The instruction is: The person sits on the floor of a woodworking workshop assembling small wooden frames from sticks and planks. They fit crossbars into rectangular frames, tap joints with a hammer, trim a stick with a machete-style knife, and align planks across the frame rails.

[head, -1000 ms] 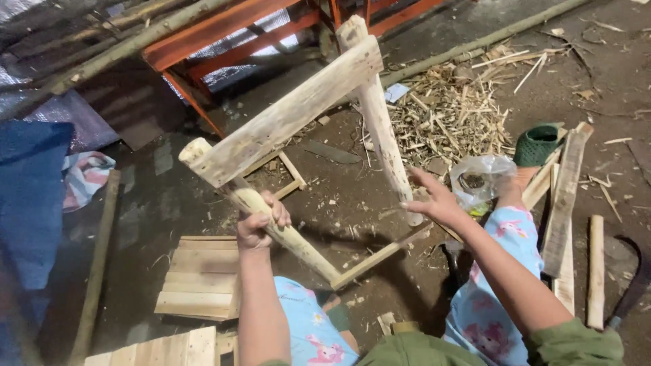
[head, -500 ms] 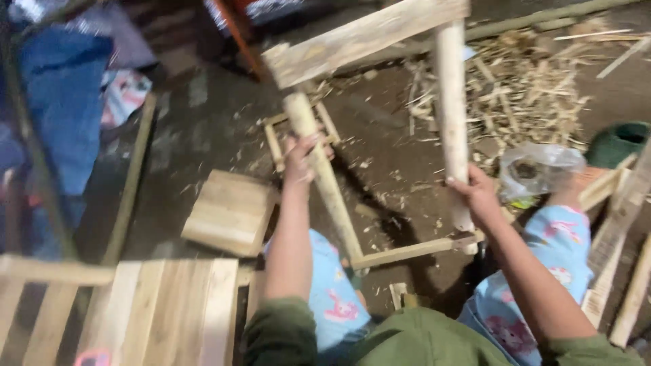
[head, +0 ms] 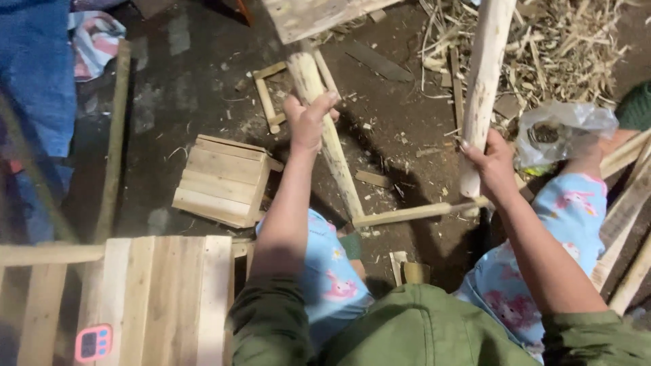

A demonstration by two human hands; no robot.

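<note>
I hold a rough wooden frame of round poles between my knees. My left hand [head: 308,118] grips its left pole [head: 332,146], which slants down to a thin cross rung [head: 413,213]. My right hand [head: 491,166] is closed around the lower end of the right pole [head: 483,81], just above where the rung meets it. A flat plank [head: 312,13] joins the two poles at the top edge of the view. My legs in light blue patterned trousers [head: 563,224] flank the frame.
A small slatted wooden box [head: 220,179] lies on the dirt floor to the left. A slatted wooden panel [head: 156,291] with a small pink timer [head: 93,342] sits at lower left. Wood shavings [head: 563,47] pile at upper right beside a clear plastic bag [head: 559,132]. Loose slats [head: 630,203] lean at right.
The frame has been pulled closer and more upright between my knees. Both hands kept their grip on the poles while the view dropped lower and shifted left.
</note>
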